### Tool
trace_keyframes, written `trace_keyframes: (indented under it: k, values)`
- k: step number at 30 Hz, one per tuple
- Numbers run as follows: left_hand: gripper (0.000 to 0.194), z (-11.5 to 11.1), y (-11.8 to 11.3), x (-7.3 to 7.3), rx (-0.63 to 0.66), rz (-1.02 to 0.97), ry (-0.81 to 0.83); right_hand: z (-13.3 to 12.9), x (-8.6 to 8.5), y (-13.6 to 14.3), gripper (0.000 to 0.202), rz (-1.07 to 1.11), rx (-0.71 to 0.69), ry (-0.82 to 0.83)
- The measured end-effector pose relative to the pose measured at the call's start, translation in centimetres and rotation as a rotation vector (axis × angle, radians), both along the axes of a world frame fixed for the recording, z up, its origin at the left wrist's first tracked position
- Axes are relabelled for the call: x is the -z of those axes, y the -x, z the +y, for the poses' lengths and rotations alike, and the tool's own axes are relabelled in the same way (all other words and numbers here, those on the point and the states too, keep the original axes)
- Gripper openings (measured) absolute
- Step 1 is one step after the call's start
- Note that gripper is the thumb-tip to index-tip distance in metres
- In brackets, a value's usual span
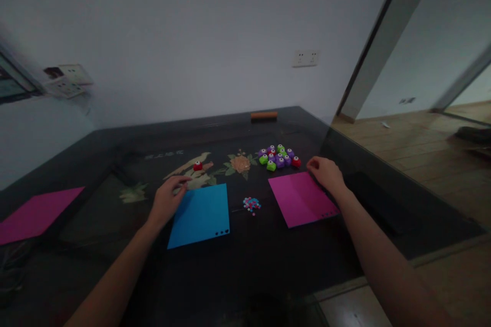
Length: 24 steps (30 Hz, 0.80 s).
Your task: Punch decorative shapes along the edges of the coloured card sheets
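My left hand (171, 196) is at the upper left corner of a blue sheet (203, 214), its thumb and fingers close together; whether it pinches the paper is hard to tell. A single red piece with an eye (197, 166) lies just beyond it. Over the upper right corner of a pink sheet (301, 199) is my right hand (324, 171), fingers curled, their tips partly hidden. Both sheets have small heart-shaped marks near a lower corner. Between the sheets lies a small pile of tiny coloured stars (252, 205). Several green, purple and red eye pieces (280, 158) cluster behind the pink sheet.
The dark glossy table (238, 276) has a printed flower pattern. Another pink sheet (40, 213) lies at the far left. A brown stick-like object (264, 115) sits by the back edge, and a dark flat object (378, 202) is right of my right forearm.
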<state>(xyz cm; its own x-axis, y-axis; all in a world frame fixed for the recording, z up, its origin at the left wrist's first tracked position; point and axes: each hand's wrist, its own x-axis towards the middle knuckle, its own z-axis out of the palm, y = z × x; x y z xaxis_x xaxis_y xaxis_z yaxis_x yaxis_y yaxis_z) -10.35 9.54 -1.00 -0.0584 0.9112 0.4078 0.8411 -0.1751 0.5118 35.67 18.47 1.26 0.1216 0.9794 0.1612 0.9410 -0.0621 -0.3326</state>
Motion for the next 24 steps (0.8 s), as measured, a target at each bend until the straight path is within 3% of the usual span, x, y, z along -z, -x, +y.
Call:
trace_keyframes:
  k: [5,10,14,18,24]
  values:
    - [0.028,0.5,0.9,0.5,0.027,0.061,0.108,0.4,0.4,-0.3,0.017,0.059,-0.023,-0.15]
    - [0.031,0.7,1.9,0.9,0.02,0.013,0.155,0.3,0.1,1.5,0.018,0.155,-0.188,-0.27]
    - [0.032,0.7,2.1,0.9,0.048,-0.012,0.187,-0.6,-0.8,6.2,0.014,0.215,-0.447,-0.229]
    - [0.032,0.7,2.0,0.7,0.067,-0.002,0.205,-2.1,-1.3,12.5,0.01,0.244,-0.676,-0.04]
    - [0.033,0.7,1.9,0.6,0.116,-0.016,0.252,-2.6,-0.3,19.7,0.026,0.13,-0.919,0.099]
